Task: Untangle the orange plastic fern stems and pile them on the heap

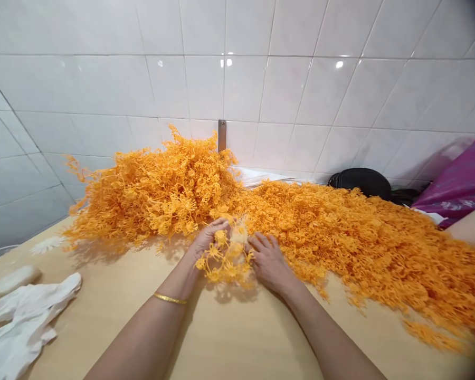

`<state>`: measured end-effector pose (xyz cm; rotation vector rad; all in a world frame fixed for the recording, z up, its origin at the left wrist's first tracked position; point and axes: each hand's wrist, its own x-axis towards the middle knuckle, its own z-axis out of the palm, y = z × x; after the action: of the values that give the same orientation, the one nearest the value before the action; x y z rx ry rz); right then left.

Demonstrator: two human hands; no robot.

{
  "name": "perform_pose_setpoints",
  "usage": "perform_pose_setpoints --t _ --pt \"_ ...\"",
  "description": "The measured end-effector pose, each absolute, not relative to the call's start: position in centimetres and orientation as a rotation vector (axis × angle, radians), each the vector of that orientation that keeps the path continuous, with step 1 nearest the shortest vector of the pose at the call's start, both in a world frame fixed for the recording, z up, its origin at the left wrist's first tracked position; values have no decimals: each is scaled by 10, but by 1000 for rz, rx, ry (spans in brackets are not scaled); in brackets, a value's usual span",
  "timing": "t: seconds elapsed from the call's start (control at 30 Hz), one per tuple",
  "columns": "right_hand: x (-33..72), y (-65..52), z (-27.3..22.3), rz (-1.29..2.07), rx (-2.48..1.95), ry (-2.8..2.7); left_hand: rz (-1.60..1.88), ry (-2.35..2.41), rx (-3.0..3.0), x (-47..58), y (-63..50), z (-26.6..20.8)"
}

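Note:
Between my hands is a sprig of orange plastic flowers (231, 264), slightly blurred, its thin stems and small blossoms hanging over the table. My left hand (209, 237), with a gold bangle at the wrist, is closed around its upper stems. My right hand (267, 258) has its fingers curled in at the sprig's right side, and the fingertips are partly hidden. Behind my left hand rises a bushy heap of bundled orange sprigs (154, 195). A wide, loose pile of orange flower pieces (360, 237) spreads to the right, close against my right hand.
White gloves (31, 316) and a pale rounded object (18, 279) lie at the left on the wooden table (142, 295). A tiled wall (245, 84) closes off the back. A black case (360, 182), purple fabric (459, 179) and another person's arm (471, 227) are at right.

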<state>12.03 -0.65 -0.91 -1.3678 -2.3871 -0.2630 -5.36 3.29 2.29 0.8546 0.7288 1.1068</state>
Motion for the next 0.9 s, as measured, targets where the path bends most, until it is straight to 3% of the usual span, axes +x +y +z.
perform_pose_setpoints --t 0.2,0.53,0.77,0.9 --pt "144 6 -8 -476 -1529 -2071 921 910 1150 -37 33 9" --pt "128 -3 7 304 -1240 -1651 798 874 1481 -16 19 6" --pt "120 -6 6 323 -1213 -1753 735 835 1382 -18 15 9" --pt "118 -10 10 352 -1138 -1855 910 744 1077 -19 19 6"
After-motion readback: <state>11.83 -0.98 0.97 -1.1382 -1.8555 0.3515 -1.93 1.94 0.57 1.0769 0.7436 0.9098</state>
